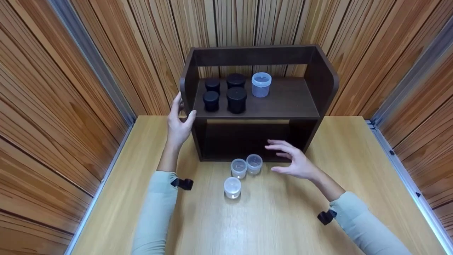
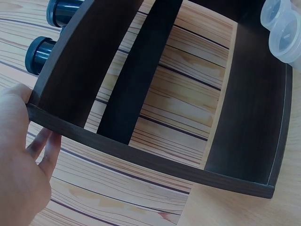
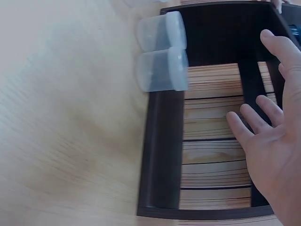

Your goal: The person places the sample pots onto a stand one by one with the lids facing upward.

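Note:
My left hand (image 1: 179,127) grips the left side panel of a dark brown two-tier shelf (image 1: 258,115), thumb at the front edge and fingers on the outer side. In the left wrist view the same hand (image 2: 23,150) holds that panel's edge. My right hand (image 1: 295,163) hovers with spread fingers before the lower tier, holding nothing. Just left of it, two small translucent jars stand side by side, a right one (image 1: 254,164) and a left one (image 1: 239,169). Nearer to me is a third clear jar (image 1: 232,188) with a whitish top.
On the upper tier stand several black lidded jars (image 1: 236,101) in two sizes, left of a larger translucent jar (image 1: 261,86). The shelf stands on a light wooden table (image 1: 276,226), with wood-patterned walls (image 1: 63,88) behind and at both sides.

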A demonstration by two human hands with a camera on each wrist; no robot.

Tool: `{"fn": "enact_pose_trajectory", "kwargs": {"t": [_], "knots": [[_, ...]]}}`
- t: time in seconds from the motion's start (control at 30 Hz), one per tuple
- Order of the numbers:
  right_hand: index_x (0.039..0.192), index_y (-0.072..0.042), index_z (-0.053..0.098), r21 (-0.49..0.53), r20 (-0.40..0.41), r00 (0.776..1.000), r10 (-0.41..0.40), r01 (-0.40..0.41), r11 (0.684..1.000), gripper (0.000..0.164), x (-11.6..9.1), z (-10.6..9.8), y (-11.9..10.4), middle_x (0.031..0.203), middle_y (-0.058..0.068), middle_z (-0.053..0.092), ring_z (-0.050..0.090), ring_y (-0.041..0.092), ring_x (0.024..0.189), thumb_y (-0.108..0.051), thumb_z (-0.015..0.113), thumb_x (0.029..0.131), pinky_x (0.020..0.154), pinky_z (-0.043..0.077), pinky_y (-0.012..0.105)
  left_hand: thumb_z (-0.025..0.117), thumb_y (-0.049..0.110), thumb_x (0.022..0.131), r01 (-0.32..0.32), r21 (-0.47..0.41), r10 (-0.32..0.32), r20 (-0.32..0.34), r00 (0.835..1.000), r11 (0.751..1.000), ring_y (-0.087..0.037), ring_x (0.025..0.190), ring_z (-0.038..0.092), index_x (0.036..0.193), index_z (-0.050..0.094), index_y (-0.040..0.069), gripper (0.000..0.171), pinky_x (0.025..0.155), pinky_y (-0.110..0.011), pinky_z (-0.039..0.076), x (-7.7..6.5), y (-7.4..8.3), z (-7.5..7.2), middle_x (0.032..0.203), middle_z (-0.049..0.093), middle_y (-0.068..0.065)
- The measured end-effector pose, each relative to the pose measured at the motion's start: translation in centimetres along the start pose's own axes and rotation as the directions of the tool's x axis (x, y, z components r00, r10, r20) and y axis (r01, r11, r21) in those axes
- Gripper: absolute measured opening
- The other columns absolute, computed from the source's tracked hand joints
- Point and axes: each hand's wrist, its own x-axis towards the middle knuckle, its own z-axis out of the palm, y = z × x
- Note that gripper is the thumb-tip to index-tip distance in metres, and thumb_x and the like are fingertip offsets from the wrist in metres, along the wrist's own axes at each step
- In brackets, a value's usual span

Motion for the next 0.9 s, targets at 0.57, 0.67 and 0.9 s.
{"fn": "enact_pose_trajectory", "kwargs": {"t": [0.57,0.67,0.9], "knots": [[0.148,-0.001,0.07,0.037,-0.074,0.992,0.103,-0.1,0.994,0.065,-0.9,4.1,5.1,0.16,0.033,0.06,0.051,-0.012,0.143,0.004,0.092,0.087,0.119,0.052,0.07,0.073,0.005,0.104,0.006,-0.012,-0.006,0.012,1.0,1.0,-0.04,0.137,0.065,0.17,0.043,0.0,0.073,0.082,-0.015,0.059,0.0,0.0,0.0,0.153,0.066,-0.026],[0.148,-0.001,0.07,0.056,-0.088,0.987,0.133,-0.128,0.99,0.065,-0.9,4.9,5.7,0.16,0.03,0.061,0.051,-0.012,0.142,0.003,0.093,0.088,0.122,0.05,0.068,0.072,0.005,0.104,0.007,-0.014,-0.007,0.014,1.0,1.0,-0.038,0.136,0.066,0.17,0.043,0.002,0.072,0.083,-0.016,0.059,-0.1,0.0,-0.1,0.152,0.067,-0.026],[0.144,0.004,0.071,0.105,-0.113,0.982,0.149,-0.137,0.985,0.06,-0.6,6.7,6.4,0.156,0.032,0.062,0.057,0.002,0.141,0.004,0.092,0.088,0.121,0.053,0.062,0.072,0.004,0.104,0.005,-0.012,-0.005,0.014,1.0,1.0,-0.04,0.139,0.065,0.17,0.044,0.002,0.072,0.083,-0.016,0.06,0.0,0.0,-0.1,0.155,0.066,-0.025]]}}
